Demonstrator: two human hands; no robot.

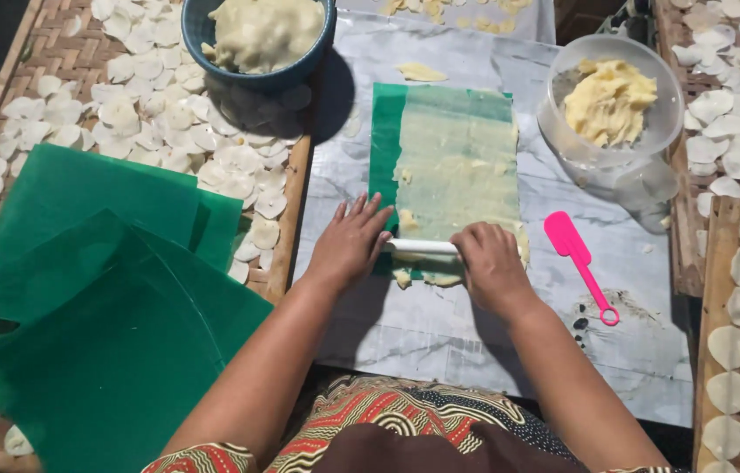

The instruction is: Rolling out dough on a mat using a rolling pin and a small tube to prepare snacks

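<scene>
A person, seen from above, works at a desk covered in a pale marbled sheet. Both hands press on a thin white roller lying crosswise at the near end of a green plastic sheet. A thin, pale layer of dough is spread under clear film over that sheet.

The left hand lies flat and released, its fingers spread and pointing away from the body, with the roller's left end just under the fingertips' right edge. The right hand is curled over the roller's right end, its fingers clenched around it, so only the middle stretch of the roller shows between the two hands.

A pink spatula lies on the desk just right of the right hand, apart from it. Beyond it stands a clear tub of yellowish dough. A blue bowl of pale dough sits at the far left. Loose green sheets are stacked to the left on a woven tray, and thin white dough discs are spread over trays on both sides.
</scene>
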